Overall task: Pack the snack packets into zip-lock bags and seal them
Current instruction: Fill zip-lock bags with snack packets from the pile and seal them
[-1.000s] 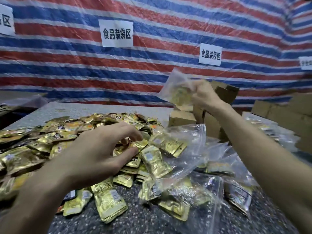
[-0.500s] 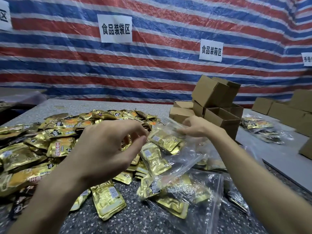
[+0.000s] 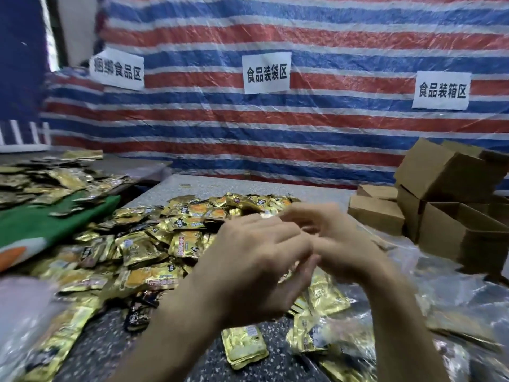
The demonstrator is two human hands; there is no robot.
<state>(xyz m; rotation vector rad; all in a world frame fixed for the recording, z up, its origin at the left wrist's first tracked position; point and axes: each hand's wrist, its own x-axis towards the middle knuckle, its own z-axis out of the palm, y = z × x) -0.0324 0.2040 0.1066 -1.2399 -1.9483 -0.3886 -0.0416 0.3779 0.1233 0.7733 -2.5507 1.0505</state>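
The right hand point(image 3: 340, 244) is now drawn in against the left hand point(image 3: 256, 263) over the snack packets point(image 3: 162, 244) heaped on the bench point(image 3: 264, 186) — grips cannot be told through blur — so another bag's filling is judged begun.

Back wall: fully covered by a red, white and blue striped plastic tarpaulin point(image 3: 303, 128), creased, with a glossy sheen under even overhead light. Three white paper signs with black Chinese characters are fixed to it: one at upper left point(image 3: 117, 68), one at centre point(image 3: 266, 73), one at upper right point(image 3: 440, 90). Far upper left: a dark blue panel point(image 3: 22, 51), with a narrow bright gap just beside it. Speckled grey stone-look surface point(image 3: 303, 188) runs up to the tarpaulin. Brown open cardboard boxes point(image 3: 440, 172) are stacked at right of frame. A green cloth point(image 3: 55, 216) lies at left.
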